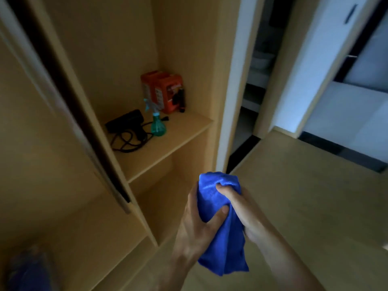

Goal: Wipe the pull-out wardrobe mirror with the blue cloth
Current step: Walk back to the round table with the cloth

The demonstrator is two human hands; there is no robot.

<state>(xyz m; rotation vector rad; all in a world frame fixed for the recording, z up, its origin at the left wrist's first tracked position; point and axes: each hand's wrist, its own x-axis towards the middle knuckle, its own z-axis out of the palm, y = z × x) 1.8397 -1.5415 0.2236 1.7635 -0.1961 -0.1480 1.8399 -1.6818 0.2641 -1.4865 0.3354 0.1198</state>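
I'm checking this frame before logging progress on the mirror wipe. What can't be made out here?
- Pull-out mirror: head view shows only its motion-blurred edge; the glass face can't be judged.
- Orange box on the shelf: label too blurred to read.
- Blue cloth: bunched between left hand and right hand; wet or dry unknowable.
- Bottom-left blurred object: cut off by the frame edge.

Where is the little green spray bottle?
In the head view, the small green plastic spray bottle stands upright on the wooden wardrobe shelf, left of centre, between the black corded hair dryer and the orange box.
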